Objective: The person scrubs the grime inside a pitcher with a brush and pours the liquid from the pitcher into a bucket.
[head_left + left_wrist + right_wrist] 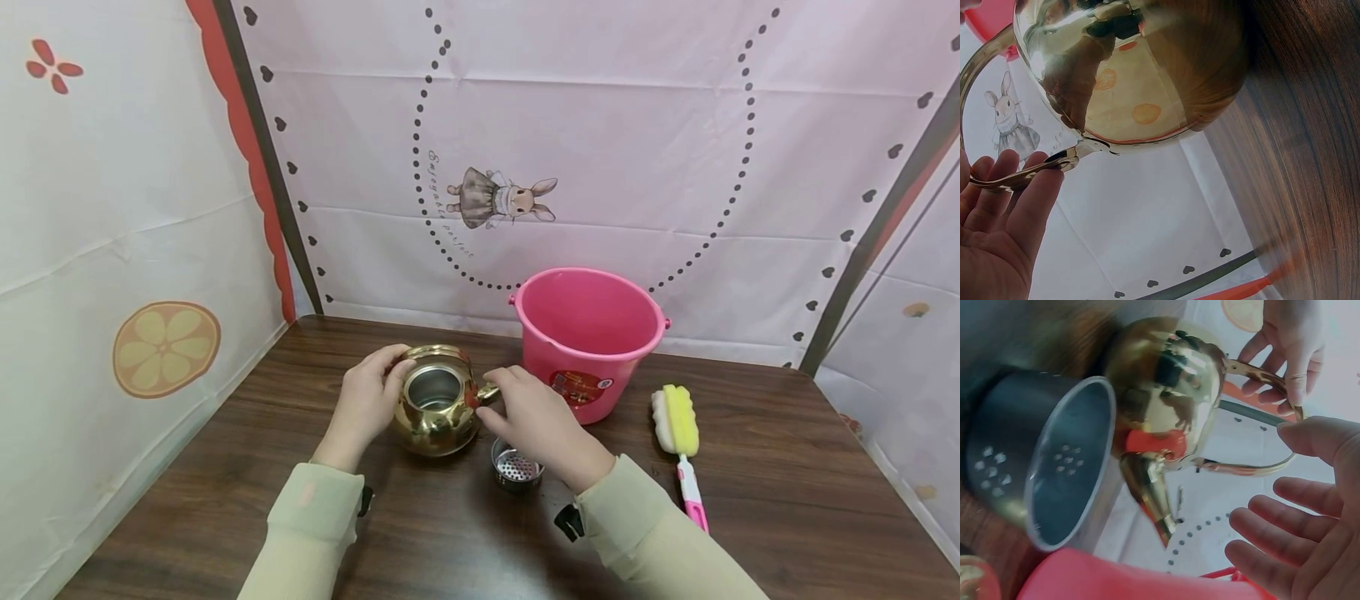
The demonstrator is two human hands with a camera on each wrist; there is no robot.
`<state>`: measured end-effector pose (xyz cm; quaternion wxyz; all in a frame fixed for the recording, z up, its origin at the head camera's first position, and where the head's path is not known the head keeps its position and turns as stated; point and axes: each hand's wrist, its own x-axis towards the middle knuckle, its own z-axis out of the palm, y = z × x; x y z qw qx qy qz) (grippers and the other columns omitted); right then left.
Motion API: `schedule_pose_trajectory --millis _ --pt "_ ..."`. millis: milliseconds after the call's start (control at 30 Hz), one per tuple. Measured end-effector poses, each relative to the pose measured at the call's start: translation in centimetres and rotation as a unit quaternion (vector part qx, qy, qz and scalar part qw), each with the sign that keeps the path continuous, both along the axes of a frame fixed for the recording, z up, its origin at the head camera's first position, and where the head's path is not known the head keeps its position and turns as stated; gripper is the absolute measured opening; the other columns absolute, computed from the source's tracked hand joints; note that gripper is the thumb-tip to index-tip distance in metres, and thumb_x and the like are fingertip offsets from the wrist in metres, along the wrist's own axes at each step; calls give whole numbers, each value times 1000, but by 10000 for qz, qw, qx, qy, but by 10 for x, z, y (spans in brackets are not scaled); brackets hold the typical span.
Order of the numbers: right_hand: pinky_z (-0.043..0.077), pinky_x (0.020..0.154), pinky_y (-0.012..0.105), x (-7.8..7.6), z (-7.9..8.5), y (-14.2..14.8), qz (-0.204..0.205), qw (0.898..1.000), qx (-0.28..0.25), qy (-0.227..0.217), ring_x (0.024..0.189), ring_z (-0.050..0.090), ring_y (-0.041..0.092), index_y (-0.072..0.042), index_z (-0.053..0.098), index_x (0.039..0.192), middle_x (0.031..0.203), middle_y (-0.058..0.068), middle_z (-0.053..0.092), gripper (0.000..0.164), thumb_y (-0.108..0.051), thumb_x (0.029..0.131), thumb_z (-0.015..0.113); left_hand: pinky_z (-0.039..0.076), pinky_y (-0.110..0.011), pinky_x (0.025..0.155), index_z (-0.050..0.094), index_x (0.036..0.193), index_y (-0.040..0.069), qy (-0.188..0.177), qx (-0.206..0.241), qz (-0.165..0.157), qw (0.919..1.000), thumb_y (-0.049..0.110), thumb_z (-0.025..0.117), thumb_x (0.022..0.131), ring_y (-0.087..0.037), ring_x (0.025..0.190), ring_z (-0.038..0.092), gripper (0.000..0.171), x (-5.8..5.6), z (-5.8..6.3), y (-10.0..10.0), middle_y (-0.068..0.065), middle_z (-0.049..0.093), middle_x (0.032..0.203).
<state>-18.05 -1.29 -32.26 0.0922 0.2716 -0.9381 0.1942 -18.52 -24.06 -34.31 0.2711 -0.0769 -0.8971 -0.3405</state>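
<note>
A shiny gold kettle [437, 435] with a spout stands on the table, its round mouth uncovered and its steel inside showing. My left hand [367, 400] holds the kettle's arched handle [1029, 179], fingers and thumb around the band. On the spout side is my right hand [540, 417], its fingers spread in the right wrist view and the thumb tip close to the handle. Just in front of that hand sits a steel tea strainer [517, 471], a small cup with holes in its base and side [997, 465].
Behind the right hand stands a pink bucket [592, 354]. A yellow and white sponge brush [678, 421] with a pink and white handle lies to the right on the wooden table [787, 467]. A printed cloth [360, 150] hangs at the back.
</note>
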Motion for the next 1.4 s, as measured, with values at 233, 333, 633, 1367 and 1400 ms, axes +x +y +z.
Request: schedule_pose_trajectory --millis 233,333,633,1367,1400 --pt "54 87 38 -3 10 -14 64 9999 -83 -25 105 61 18 -10 57 125 119 6 61 45 -33 88 64 55 -46 75 65 109 2 101 -37 6 9999 19 59 94 -31 89 67 23 0 -2 0 -17 67 105" --pt "55 86 37 -4 13 -18 93 9999 -75 -58 102 60 16 -11 57 126 118 5 61 45 -33 88 64 55 -45 75 65 109 2 136 -38 21 9999 18 60 93 -30 88 67 23 -1 -3 -1 -17 67 104" --pt "55 86 38 -8 22 -26 101 9999 -19 28 106 59 18 -12 55 129 122 5 60 46 -35 89 63 56 -45 73 64 109 3 106 -4 -18 9999 19 58 94 -30 86 67 23 0 -1 0 -17 67 103" --pt "51 96 36 -16 27 -42 269 9988 260 323 116 57 20 -8 52 131 125 7 58 45 -27 91 63 56 -46 77 64 112 3 -73 14 -24 10000 20 58 94 -32 94 67 26 -1 0 -1 -18 66 109" --pt "51 97 36 -16 27 -43 271 9988 269 310 116 57 20 -8 52 131 125 7 58 45 -27 91 63 56 -46 77 64 112 3 -84 16 -34 10000 20 58 94 -32 94 67 26 -1 0 -1 -18 66 109"
